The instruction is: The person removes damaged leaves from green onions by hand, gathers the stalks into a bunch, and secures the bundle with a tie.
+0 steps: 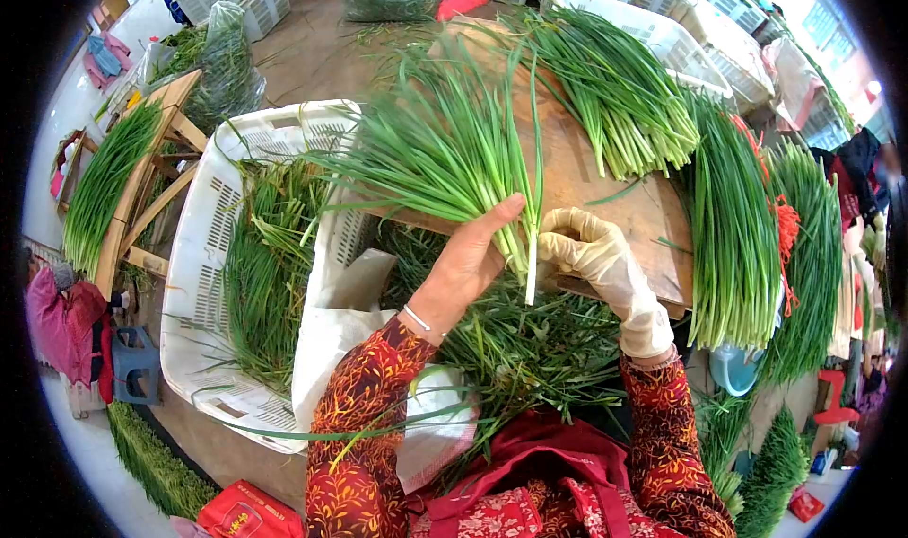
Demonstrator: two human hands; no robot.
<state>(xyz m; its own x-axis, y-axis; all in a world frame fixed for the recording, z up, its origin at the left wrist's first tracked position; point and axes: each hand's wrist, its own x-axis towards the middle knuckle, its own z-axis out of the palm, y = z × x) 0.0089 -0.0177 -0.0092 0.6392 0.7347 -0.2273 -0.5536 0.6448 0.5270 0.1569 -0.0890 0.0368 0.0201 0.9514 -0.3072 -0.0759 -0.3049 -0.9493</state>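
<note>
My bare left hand (470, 259) grips a bunch of garlic chives (463, 150) near its pale lower ends. The leaves fan up and away over the wooden board (653, 226). At the bunch's right side, my right hand (591, 254), in a cream glove, has its fingers curled and pinched at a single garlic chive stalk (532, 264). That stalk hangs a little lower than the others, its white end pointing down. Loose green leaves and trimmings (520, 349) lie below both hands, in front of my lap.
A white crate (194, 301) of chive leaves stands at left. One pile of chives (615, 93) lies on the board's far right; larger bundles (733, 226) stand beside it. A wooden rack (151, 197) and a person in pink (66, 320) are farther left.
</note>
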